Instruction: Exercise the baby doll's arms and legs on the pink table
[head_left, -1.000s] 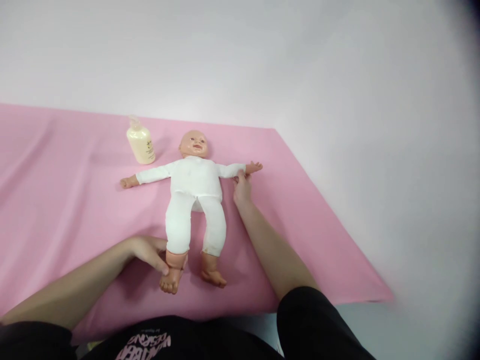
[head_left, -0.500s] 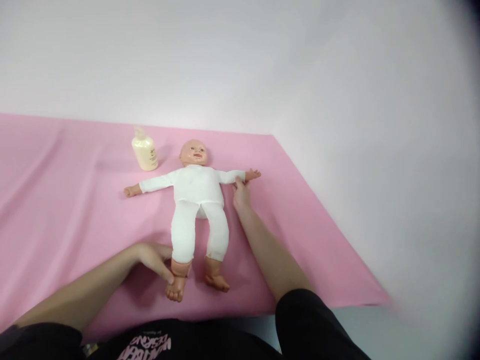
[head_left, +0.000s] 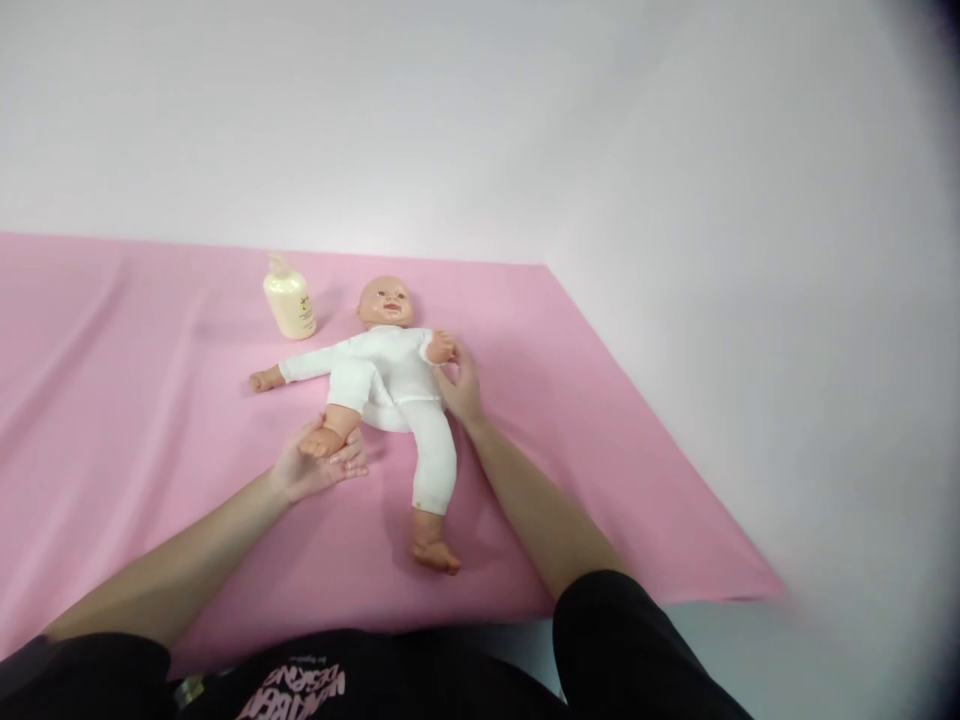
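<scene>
A baby doll [head_left: 390,370] in a white suit lies face up on a pink cloth [head_left: 150,450]. My left hand [head_left: 319,468] cups the doll's foot on the left side and holds that leg bent up toward its belly. My right hand [head_left: 457,385] holds the doll's arm on the right side, folded in over its chest. The doll's other arm stretches out to the left and its other leg lies straight toward me.
A cream lotion bottle [head_left: 289,300] stands on the cloth just left of the doll's head. The cloth's right edge runs diagonally from behind the doll to the near right, with a pale floor [head_left: 750,300] beyond. My black sleeves fill the bottom of the view.
My left hand has pushed the doll's foot up from the near side, bending the leg toward its belly. My right hand has folded the outstretched arm in over the chest.
</scene>
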